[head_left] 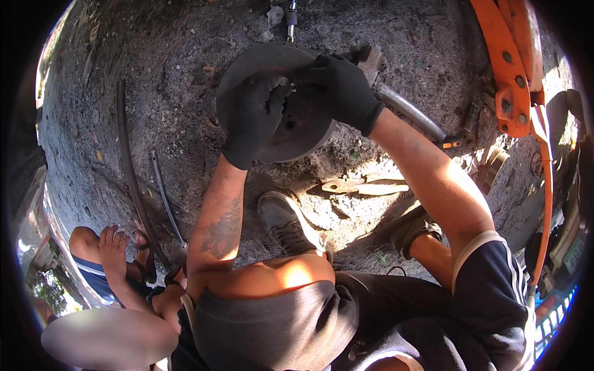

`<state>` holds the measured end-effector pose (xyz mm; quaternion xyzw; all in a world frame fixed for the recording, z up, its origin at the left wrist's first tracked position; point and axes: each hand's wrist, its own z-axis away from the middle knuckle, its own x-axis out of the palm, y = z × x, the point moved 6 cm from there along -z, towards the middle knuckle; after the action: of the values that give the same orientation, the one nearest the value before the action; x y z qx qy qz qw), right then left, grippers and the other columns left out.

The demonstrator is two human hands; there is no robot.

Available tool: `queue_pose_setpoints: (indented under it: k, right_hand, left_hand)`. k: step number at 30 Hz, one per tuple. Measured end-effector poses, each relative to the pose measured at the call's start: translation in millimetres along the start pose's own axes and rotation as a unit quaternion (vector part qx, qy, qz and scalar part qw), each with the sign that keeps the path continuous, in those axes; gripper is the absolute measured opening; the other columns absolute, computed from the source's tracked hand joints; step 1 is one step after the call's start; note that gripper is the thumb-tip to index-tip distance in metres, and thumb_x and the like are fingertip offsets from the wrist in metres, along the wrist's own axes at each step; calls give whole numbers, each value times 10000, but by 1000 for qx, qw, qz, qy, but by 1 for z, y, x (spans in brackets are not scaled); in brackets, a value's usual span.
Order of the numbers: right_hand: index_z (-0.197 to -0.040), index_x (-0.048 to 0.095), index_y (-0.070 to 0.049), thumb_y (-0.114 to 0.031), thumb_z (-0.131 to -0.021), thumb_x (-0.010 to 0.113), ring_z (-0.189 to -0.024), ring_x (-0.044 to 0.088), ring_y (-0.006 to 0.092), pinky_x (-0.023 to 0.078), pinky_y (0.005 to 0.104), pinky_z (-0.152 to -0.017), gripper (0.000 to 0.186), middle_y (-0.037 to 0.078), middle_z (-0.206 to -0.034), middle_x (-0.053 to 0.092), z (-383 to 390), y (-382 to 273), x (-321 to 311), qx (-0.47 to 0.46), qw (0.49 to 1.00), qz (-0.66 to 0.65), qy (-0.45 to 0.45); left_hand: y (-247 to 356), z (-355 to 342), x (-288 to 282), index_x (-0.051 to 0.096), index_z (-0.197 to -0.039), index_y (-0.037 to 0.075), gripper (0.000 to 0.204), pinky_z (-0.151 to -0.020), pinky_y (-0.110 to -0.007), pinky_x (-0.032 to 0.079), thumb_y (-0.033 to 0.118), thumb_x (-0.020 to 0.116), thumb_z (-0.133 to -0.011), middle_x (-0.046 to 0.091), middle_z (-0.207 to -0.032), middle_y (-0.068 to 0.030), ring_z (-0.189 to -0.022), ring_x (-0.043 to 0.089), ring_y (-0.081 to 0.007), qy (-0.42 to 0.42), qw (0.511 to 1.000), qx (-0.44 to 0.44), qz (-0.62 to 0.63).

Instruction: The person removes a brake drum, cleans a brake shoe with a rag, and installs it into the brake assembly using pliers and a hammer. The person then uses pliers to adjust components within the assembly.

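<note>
A dark round metal disc [300, 139] with small holes near its middle lies on the dirt ground ahead of me. My left hand [252, 114], in a black glove, is over the disc's left part with its fingers curled. My right hand [343, 89], gloved alike, reaches over the right edge, its fingers bent in toward the centre. Between the fingertips shows a small shiny metal piece [293, 88], too small to name. Both hands are closed around that spot, and the gloves hide most of what they hold.
A hammer [411, 112] lies right of the disc, a socket tool [291, 21] beyond it. Nearer me is a flat, pliers-like tool [365, 186]. An orange metal frame [510, 74] stands at right. Left lie a dark hose [128, 148] and a thin rod [162, 185]; another person's hand [113, 253] is lower left.
</note>
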<state>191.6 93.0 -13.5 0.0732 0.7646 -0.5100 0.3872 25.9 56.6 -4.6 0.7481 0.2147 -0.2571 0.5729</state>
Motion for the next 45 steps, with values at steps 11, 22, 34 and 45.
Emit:
queue_pose_setpoints:
  k: [11, 22, 34, 45]
  right_hand:
    - [-979, 790, -244, -231, -821, 679, -874, 654, 315, 545, 425, -780, 194, 36, -935, 713, -1, 2, 1, -11, 1000, 21, 9]
    - [-1054, 765, -177, -219, -834, 710, -900, 678, 320, 548, 428, -797, 231, 107, -985, 698, -3, -3, -2, -3, 1000, 13, -27]
    - [-1132, 720, -20, -140, -850, 757, -922, 724, 222, 566, 330, -838, 309, 149, -1039, 741, -9, -8, -14, 61, 964, -251, -70]
    - [-1158, 725, -49, -164, -861, 774, -830, 695, 132, 552, 293, -758, 323, 109, -978, 750, -8, -29, -14, 116, 961, -250, -15]
  left_hand:
    - [7, 1, 2, 732, -947, 78, 127, -742, -432, 519, 149, 696, -848, 702, -903, -135, -818, 673, -329, -6, 995, 20, -95]
    - [-2, 0, 1, 707, -974, 1, 153, -723, -346, 530, 141, 673, -922, 713, -890, -128, -790, 690, -228, -11, 994, -91, 62]
    - [-9, 5, 0, 693, -1052, 32, 164, -721, -207, 440, 179, 658, -989, 674, -915, 27, -792, 553, -19, -1, 875, -254, 413]
    - [-9, 10, -5, 687, -1062, 13, 191, -779, -216, 482, 187, 662, -987, 688, -960, 0, -867, 619, -50, 34, 842, -283, 457]
